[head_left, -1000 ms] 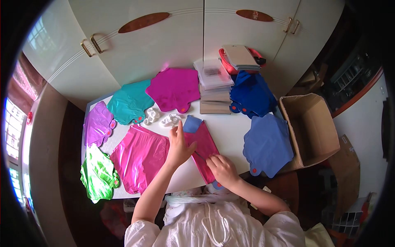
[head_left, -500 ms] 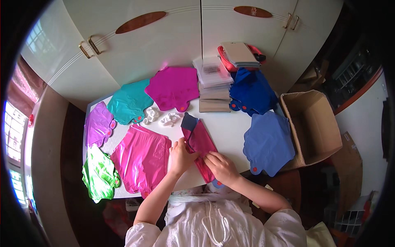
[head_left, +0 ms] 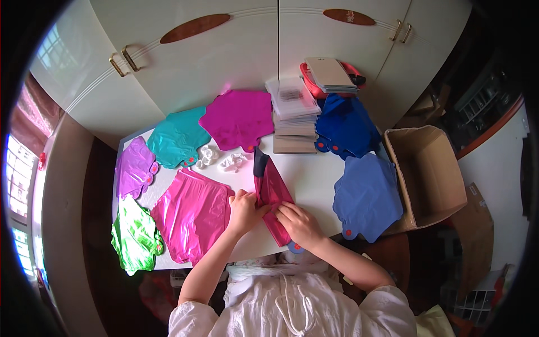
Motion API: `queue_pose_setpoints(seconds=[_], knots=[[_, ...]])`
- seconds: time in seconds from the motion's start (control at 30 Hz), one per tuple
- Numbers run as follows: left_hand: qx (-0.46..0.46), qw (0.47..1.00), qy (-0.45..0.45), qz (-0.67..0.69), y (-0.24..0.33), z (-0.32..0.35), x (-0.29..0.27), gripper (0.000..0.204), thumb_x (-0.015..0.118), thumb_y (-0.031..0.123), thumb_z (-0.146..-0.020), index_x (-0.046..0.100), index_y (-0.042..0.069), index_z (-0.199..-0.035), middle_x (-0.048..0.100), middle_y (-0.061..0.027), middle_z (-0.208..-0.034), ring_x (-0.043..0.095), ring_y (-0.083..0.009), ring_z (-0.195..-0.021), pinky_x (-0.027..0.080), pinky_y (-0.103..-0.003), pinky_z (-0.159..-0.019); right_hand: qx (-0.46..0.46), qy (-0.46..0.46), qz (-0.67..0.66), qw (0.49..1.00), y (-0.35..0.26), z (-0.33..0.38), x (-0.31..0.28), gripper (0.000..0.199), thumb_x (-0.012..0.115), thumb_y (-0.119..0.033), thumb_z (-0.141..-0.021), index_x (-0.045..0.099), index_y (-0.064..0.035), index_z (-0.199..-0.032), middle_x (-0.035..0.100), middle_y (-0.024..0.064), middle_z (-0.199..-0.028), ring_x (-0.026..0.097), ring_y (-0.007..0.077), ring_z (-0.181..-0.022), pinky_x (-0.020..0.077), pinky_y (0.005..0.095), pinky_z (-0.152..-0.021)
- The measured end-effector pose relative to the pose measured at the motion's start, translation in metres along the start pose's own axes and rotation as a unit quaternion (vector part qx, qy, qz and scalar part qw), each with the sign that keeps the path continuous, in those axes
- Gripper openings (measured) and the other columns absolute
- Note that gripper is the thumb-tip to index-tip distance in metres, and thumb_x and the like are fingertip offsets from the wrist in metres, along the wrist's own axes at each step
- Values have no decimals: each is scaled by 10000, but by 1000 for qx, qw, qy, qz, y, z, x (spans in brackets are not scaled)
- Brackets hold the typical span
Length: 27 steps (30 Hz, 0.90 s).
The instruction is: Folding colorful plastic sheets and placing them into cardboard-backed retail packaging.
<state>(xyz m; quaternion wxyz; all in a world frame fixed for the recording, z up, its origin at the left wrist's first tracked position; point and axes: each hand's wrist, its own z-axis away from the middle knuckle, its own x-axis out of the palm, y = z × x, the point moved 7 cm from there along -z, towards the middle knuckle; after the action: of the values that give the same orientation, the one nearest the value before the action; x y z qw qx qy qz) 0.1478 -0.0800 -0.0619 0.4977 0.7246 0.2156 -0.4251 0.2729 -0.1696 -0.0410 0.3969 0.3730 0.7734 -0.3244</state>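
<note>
Folded sheet (head_left: 277, 186) in deep pink, its tip (head_left: 261, 163) possibly navy. Shiny pink sheet (head_left: 191, 216); teal sheet (head_left: 178, 137), magenta sheet (head_left: 238, 121), lilac sheet (head_left: 132, 163) and slate-blue sheet (head_left: 368, 194), all red-dotted. Bright green sheet (head_left: 135, 236). White tabletop (head_left: 315, 185), brown box (head_left: 429, 180).

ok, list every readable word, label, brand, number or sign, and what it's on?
No readable text.
Pale sheet topping the tall flat-layered stack: dark printing, too blurred.
Right-hand oval brown cupboard plaque: pale mark, too small.
Round red spot on the slate-blue scalloped sheet: too small to tell.
Folded shiny magenta sheet: none visible.
</note>
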Motion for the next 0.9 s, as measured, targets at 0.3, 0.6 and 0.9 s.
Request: queue_pose_setpoints(seconds=[0.3,0.6,0.9], knots=[[-6,1000,22,-6,-11,-11,-6,305,757,301,-696,585,49,-678,603,-63,-694,546,-264,-808,365,-412,-725,12,35,10,999,7,-15,12,220,566,-124,-806,634,-32,-993,595,101,-1097,542,255,-1114,471,337,-936],[-9,999,21,-22,-9,-7,-7,312,755,313,-706,591,48,-702,596,-57,-718,543,-263,-812,366,-409,-729,43,34,17,998,9,-13,9,293,696,-185,-767,633,-40,-1013,590,116,-1116,562,274,-1074,471,369,-933],[69,996,59,-10,6,0,-12,227,731,224,-736,602,52,-809,599,-45,-747,555,-254,-841,384,-398,-721,74,12,39,996,14,-9,16,404,680,-241,-804,592,29,-1092,568,158,-1178,535,295,-1123,454,366,-953]])
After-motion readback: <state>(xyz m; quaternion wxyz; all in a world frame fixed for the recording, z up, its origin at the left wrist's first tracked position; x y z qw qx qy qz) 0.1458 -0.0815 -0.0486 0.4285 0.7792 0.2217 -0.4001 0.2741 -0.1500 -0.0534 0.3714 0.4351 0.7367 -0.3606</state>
